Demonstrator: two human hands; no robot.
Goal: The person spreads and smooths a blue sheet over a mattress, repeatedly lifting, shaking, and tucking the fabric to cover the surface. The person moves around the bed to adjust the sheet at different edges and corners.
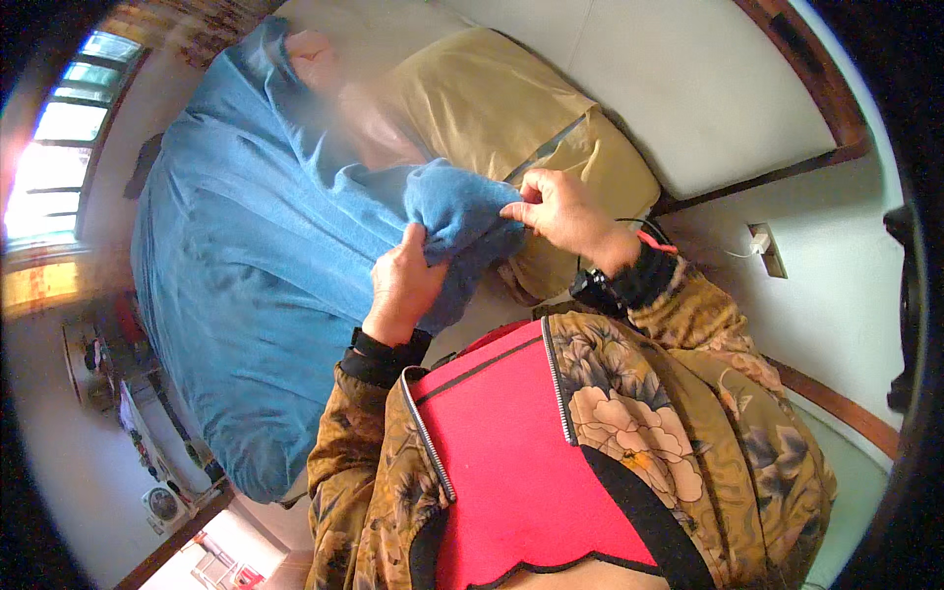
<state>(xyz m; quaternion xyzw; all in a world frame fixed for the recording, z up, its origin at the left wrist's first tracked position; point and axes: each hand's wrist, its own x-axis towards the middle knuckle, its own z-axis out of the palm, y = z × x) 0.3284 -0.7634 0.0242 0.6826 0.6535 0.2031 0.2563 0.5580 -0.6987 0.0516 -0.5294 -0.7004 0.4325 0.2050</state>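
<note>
A large blue fleece-like blanket (243, 221) is spread over a bed, its folds bunched towards me. My left hand (405, 284) grips the blanket near its front edge, thumb on top. To the right, my right hand (568, 214) pinches the blanket's corner between thumb and fingers. The cloth between both hands is gathered and slightly raised. Beyond my right hand lies a tan cloth-covered pillow (501, 96) with a dark gap in its cover. A pinkish surface (376, 133) between blanket and pillow is blurred, and I cannot tell what it is.
A wall (723, 199) with a socket and a white plug (759, 243) stands at the right. Behind the pillow is a pale panel (700, 96) framed in brown wood. A louvred window (70, 140) is at the far left; below it, several small objects line the wall.
</note>
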